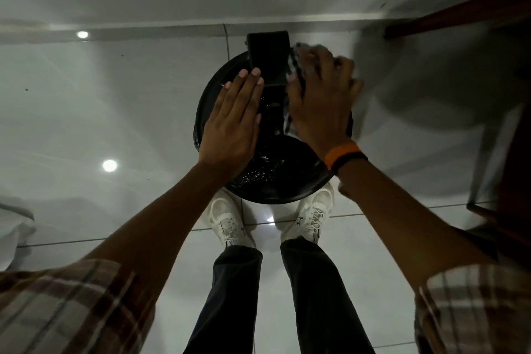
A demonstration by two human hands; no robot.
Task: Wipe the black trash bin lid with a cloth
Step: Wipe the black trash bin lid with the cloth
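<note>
The black trash bin lid (273,175) is seen from above, on the bin standing on the glossy tiled floor (115,112) just in front of the white shoes (230,224). The left hand (232,126) is laid flat and open on the left part of the lid, nothing being grasped. The cloth (298,66) is pressed under the right hand (321,95), whose grip is closed loosely over it near the raised black flap (268,57). Small wet drops are visible on the near part. If too much force is put on one side, the bin could probably tip or slide on the smooth tiles.
</note>
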